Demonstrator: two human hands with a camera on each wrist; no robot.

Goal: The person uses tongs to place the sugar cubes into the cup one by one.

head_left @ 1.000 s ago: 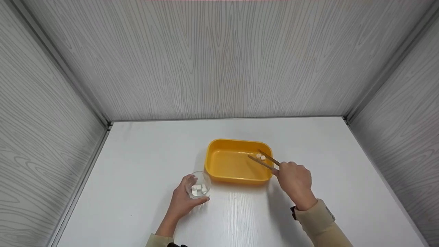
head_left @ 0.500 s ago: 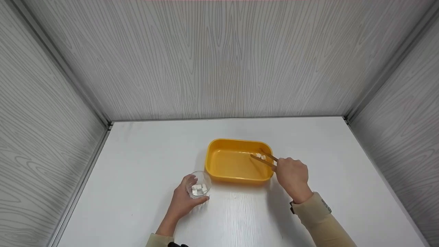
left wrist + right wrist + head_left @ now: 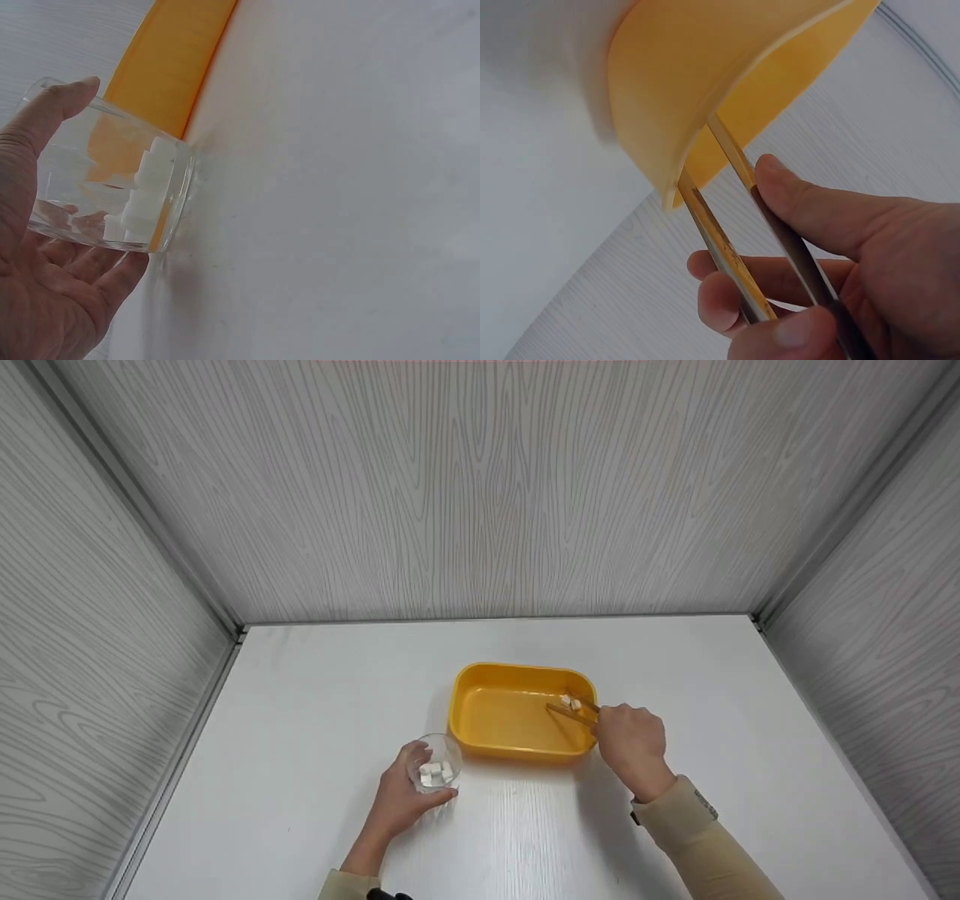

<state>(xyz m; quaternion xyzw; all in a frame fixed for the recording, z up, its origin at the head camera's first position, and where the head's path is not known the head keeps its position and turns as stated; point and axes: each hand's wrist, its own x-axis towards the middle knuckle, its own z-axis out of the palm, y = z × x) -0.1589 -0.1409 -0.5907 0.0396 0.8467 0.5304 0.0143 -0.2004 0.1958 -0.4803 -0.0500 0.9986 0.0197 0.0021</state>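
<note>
My left hand (image 3: 401,795) grips a clear drinking glass (image 3: 112,169), thumb on one side and fingers on the other. Several small white cubes (image 3: 435,772) lie in the bottom of the glass, which stands upright beside the yellow tray (image 3: 502,754). At the tray's right end, my right hand (image 3: 634,742) holds a pair of long metal tongs (image 3: 724,247) between thumb and fingers. The tongs reach over the rim with their arms apart, around two white cubes (image 3: 571,703) near the right wall. In the right wrist view the tray wall hides the tips and cubes.
A white tabletop (image 3: 337,682) lies under everything. Grey wood-grain panels enclose it at the back (image 3: 480,495), the left (image 3: 90,660) and the right (image 3: 877,645).
My right hand has moved slightly left and up toward the tray, and the tongs now sit lower inside it. The left hand and glass have stayed in place.
</note>
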